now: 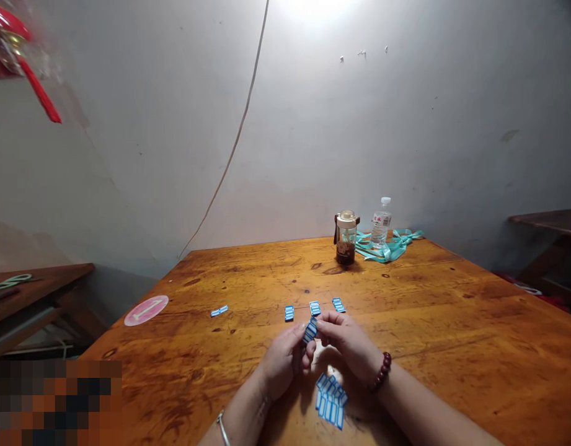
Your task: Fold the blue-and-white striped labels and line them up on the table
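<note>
A small blue-and-white label sheet (310,331) is held between both my hands above the wooden table. My left hand (285,356) pinches its left side with thumb and fingers. On the upper right edge, the thumb and forefinger of my right hand (343,337) grip the same sheet. Below my hands lies a loose pile of similar label sheets (330,406), partly overlapping. Beyond my hands, a row of small label pieces lies flat: one piece (289,313), another (315,308), and a third (338,305). Farther left is a narrower label strip (219,311).
At the back of the wooden table (248,272) stand a lidded glass jug (346,241) with dark contents and a water bottle (381,223). Turquoise ribbon (392,251) lies around the bottle. A round pink sticker (146,310) is at the left edge. Other tables stand either side.
</note>
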Demonstrator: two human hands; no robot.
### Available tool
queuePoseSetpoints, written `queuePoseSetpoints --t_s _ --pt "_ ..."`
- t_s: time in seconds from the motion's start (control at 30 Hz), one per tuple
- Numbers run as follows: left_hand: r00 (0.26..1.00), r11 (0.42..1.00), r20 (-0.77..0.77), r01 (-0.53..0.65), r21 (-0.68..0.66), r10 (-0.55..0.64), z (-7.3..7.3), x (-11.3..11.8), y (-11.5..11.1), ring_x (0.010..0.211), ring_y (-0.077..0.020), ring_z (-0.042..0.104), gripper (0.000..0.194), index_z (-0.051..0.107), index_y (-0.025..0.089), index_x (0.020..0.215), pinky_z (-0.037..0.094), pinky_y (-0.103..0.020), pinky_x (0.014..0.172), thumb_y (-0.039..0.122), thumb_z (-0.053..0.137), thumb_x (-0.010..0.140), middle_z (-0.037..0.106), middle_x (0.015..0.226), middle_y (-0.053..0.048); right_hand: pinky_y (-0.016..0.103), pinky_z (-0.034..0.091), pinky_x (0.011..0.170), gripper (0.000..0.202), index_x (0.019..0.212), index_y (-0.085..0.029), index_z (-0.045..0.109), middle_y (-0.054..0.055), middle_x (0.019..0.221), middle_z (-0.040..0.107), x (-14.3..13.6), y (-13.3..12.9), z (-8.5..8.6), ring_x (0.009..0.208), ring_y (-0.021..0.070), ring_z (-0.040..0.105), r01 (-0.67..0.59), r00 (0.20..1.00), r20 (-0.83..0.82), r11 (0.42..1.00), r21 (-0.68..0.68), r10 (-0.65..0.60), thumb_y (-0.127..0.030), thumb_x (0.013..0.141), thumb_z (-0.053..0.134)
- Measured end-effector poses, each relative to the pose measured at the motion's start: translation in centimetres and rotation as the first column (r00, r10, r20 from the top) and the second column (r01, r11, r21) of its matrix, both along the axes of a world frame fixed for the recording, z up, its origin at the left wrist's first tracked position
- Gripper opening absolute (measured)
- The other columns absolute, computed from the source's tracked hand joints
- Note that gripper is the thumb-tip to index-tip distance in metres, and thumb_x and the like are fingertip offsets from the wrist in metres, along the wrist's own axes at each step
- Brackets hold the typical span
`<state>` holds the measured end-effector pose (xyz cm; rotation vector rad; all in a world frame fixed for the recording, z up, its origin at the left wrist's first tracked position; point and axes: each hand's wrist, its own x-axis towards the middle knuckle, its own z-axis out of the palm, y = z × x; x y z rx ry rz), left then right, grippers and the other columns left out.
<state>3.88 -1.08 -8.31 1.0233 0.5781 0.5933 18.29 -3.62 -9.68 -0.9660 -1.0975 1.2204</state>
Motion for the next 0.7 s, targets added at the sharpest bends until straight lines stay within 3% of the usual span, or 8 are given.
queuePoseSetpoints --t_s 0.1,0.17,0.23,0.3,0.43,0.6,0.7 --pt "0.999 0.998 -0.034 -0.024 0.064 0.026 -0.3 -0.2 0.7 0.044 -0.0051 0.043 0.033 0.052 0.012 0.083 0.033 -0.016 0.042 0.044 0.044 0.077 0.052 0.063 -0.002 0.019 0.032 0.048 0.026 0.064 -0.014 0.047 -0.002 0.054 0.044 1.4 0.5 -0.3 0.049 0.0104 0.042 0.065 0.996 0.06 0.998 -0.021 -0.064 -0.037 0.072 0.056" --pt "0.984 0.984 -0.096 -0.137 0.114 0.148 -0.4 -0.7 1.6 0.046 -0.0052 0.046 0.037 0.053 0.012 0.088 0.034 -0.016 0.043 0.046 0.046 0.075 0.053 0.066 -0.002 0.018 0.031 0.047 0.021 0.062 -0.014 0.048 -0.002 0.054 0.044 2.6 1.2 -0.8 0.049 0.0096 0.042 0.18 0.941 0.289 0.984 0.007 -0.175 -0.031 0.072 0.055" --pt "0.959 0.954 -0.114 -0.237 0.182 0.26 -0.4 -1.2 2.6 0.046 -0.0049 0.045 0.038 0.053 0.012 0.089 0.033 -0.015 0.042 0.047 0.047 0.074 0.053 0.066 -0.002 0.018 0.028 0.045 0.015 0.062 -0.014 0.049 -0.002 0.053 0.046 3.5 1.9 -1.5 0.048 0.0098 0.043 0.248 0.789 0.581 0.969 -0.006 -0.199 -0.023 0.073 0.049" --pt "0.94 0.931 -0.115 -0.292 0.22 0.322 -0.3 -1.6 3.3 0.047 -0.005 0.045 0.038 0.053 0.013 0.088 0.032 -0.015 0.042 0.047 0.047 0.073 0.053 0.066 -0.001 0.018 0.027 0.046 0.013 0.06 -0.013 0.052 -0.001 0.053 0.049 3.7 2.4 -2.2 0.051 0.0109 0.045 0.277 0.635 0.748 0.961 0.011 -0.191 -0.017 0.072 0.049" --pt "0.93 0.904 -0.126 -0.292 0.312 0.344 -0.6 -1.4 3.3 0.047 -0.0058 0.044 0.036 0.054 0.014 0.085 0.033 -0.016 0.043 0.047 0.048 0.072 0.051 0.066 0.0 0.02 0.026 0.052 0.013 0.059 -0.015 0.056 0.0 0.059 0.055 2.5 2.7 -2.4 0.059 0.0131 0.048 0.286 0.528 0.82 0.955 0.073 -0.221 -0.014 0.071 0.051" --pt "0.907 0.825 -0.219 -0.201 0.528 0.36 -1.4 -0.7 2.7 0.046 -0.0069 0.043 0.03 0.056 0.014 0.081 0.032 -0.017 0.044 0.043 0.049 0.073 0.052 0.064 0.0 0.023 0.026 0.059 0.016 0.062 -0.018 0.058 0.0 0.065 0.058 1.5 2.3 -1.9 0.067 0.0152 0.051 0.28 0.296 0.915 0.941 0.192 -0.275 -0.012 0.074 0.05" --pt "0.885 0.77 -0.264 -0.149 0.62 0.384 -1.5 -0.7 2.7 0.049 -0.0086 0.045 0.028 0.057 0.014 0.081 0.033 -0.019 0.048 0.04 0.048 0.074 0.054 0.066 -0.001 0.023 0.026 0.063 0.016 0.063 -0.018 0.058 0.001 0.067 0.059 1.5 2.2 -2.0 0.069 0.0152 0.052 0.26 0.244 0.931 0.943 0.208 -0.273 -0.012 0.075 0.05"
